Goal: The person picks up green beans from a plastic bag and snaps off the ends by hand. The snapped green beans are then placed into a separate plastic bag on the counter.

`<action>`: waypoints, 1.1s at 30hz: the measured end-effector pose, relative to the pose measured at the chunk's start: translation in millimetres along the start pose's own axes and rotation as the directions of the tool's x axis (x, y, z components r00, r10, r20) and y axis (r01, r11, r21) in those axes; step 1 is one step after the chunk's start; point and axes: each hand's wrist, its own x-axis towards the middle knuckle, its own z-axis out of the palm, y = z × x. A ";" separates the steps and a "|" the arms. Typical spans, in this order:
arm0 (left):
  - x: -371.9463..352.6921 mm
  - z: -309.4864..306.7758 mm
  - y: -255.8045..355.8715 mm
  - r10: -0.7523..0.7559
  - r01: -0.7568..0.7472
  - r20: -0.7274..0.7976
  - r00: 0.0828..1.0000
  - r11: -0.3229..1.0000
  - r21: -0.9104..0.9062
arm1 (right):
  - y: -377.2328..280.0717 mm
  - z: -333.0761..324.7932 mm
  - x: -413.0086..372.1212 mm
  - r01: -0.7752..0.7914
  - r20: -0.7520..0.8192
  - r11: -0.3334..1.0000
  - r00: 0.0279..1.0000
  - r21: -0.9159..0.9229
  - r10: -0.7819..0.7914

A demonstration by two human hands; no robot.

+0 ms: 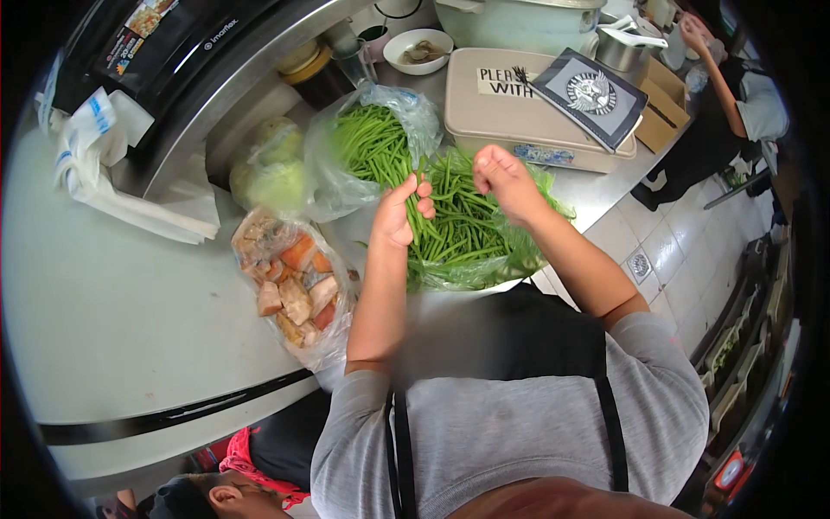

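Note:
My left hand (402,210) is closed around a few green beans (421,183), which stick up past its fingers. Curled in a pinch, my right hand (507,183) is raised over the right side of a clear plastic bag (484,270) full of green beans (462,216); whether it holds anything is hidden. Behind my left hand, a second clear bag (424,112) lies open with more green beans (373,143) in it.
A bag of orange and tan chunks (296,290) and a bag of pale green vegetables (270,169) lie left. Behind stand a lidded beige bin (484,86) with a black notebook (588,97) on top, and a white bowl (418,52). Other people are at right (735,112) and lower left (259,467).

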 end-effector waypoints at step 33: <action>250.1 -53.2 71.4 0.569 0.284 -0.127 0.812 -0.195 0.939 | 82.6 -93.2 -12.7 0.439 0.584 0.690 0.811 -0.575 -0.030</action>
